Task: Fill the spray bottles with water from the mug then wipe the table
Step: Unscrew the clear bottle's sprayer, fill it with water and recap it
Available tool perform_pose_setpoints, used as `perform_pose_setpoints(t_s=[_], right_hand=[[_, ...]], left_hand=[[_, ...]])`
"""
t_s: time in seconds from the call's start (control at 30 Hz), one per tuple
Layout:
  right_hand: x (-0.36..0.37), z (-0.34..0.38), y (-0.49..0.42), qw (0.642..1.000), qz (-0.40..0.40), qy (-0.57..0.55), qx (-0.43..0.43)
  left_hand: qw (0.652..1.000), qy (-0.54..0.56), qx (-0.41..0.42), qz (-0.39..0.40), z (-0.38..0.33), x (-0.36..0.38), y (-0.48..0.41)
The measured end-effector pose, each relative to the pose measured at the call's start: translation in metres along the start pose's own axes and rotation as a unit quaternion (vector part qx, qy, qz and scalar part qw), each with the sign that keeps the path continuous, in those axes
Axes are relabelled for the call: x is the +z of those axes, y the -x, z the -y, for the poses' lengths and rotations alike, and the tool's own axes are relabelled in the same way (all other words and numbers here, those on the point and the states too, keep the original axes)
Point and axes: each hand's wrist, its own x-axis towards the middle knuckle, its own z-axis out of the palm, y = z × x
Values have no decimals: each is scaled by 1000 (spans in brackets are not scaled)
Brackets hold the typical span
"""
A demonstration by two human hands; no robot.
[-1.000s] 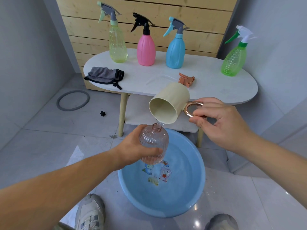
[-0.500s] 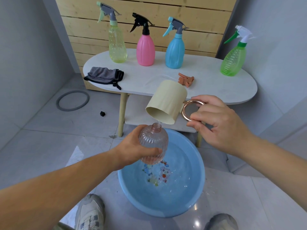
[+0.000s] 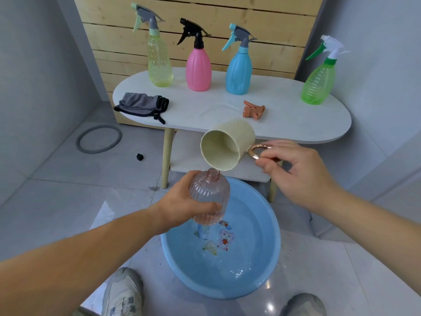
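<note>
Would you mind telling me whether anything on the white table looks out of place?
Yes: an orange spray trigger head lies loose on its side on the white oval table, detached, while the four coloured bottles standing there keep theirs.

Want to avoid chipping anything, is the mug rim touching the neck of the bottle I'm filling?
Cannot tell. In the head view the mug rim sits right above the bottle neck, overlapping it, with no clear gap or contact visible.

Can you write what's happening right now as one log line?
left hand: holds pink bottle | right hand: tips mug | below: basin
</note>
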Motion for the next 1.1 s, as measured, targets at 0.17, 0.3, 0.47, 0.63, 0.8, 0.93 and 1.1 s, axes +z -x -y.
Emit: perform_pose_setpoints(t_s=[0.17, 0.3, 0.47, 0.63, 0.8, 0.93, 1.1], right_hand=[[2, 0, -5, 970, -9, -154, 188], [5, -10, -11, 904, -47, -307, 294], [-1, -23, -23, 870, -86, -360, 324], [-32, -56, -54, 859, -158, -352, 336], [-65, -103, -85, 841, -206, -336, 370], [-80, -135, -100, 840, -221, -309, 389], [-84, -170, -108, 844, -207, -284, 404]], left_hand=[[1000, -8, 2, -3, 2, -2, -3], [1000, -17, 9, -3, -1, -2, -6], [999, -23, 24, -6, -13, -2, -14], [998, -41, 47, -4, -36, 7, -30], [996, -55, 66, 22, -60, 21, -47], [996, -44, 72, 33, -71, 36, -64], [996, -25, 75, 44, -76, 46, -81]])
